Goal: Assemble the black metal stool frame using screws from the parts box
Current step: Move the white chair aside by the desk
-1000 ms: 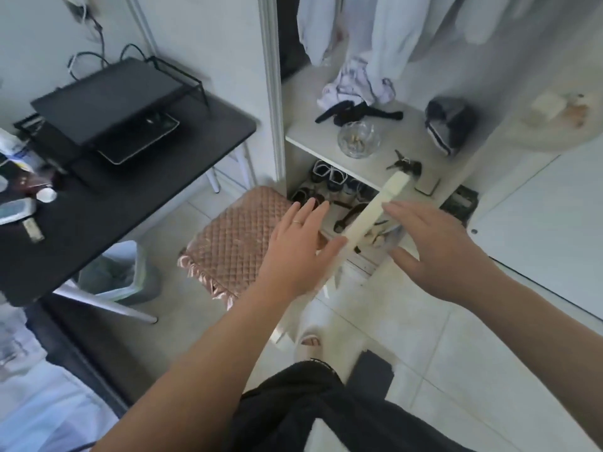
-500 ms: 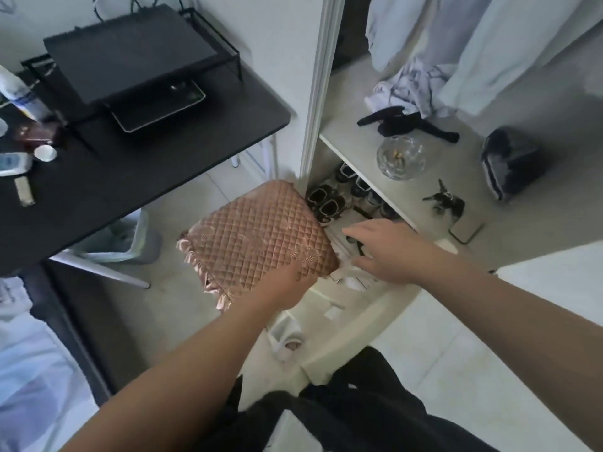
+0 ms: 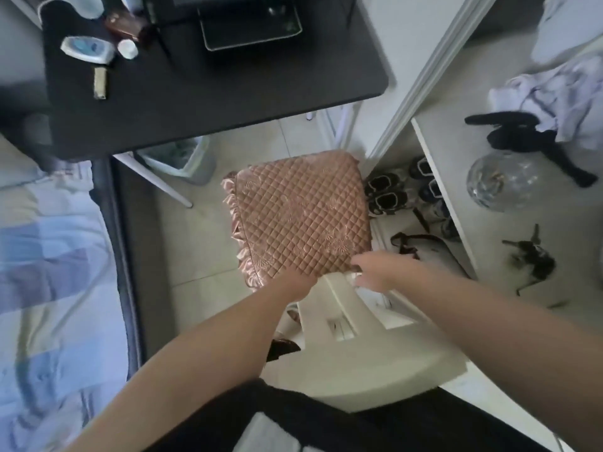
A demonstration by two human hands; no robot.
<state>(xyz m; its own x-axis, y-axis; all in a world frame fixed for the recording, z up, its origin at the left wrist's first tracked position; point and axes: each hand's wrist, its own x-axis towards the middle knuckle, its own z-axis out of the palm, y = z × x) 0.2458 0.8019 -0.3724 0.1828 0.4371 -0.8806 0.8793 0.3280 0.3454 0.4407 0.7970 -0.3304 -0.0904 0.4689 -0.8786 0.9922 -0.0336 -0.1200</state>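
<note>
Both hands are at the pink quilted cushion (image 3: pixel 300 216) on the white chair (image 3: pixel 375 353). Left hand (image 3: pixel 297 283) lies under its 6 o'clock edge; the fingers are hidden, so I cannot tell its grip. Right hand (image 3: pixel 380 272) touches the 5 o'clock corner; its fingers are blurred and the grip is unclear. Where the stool frame is, I cannot tell.

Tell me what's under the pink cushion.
A white chair pokes out at the cushion's near edge. The left hand reaches beneath, fingers hidden. The seat under it is covered.
</note>
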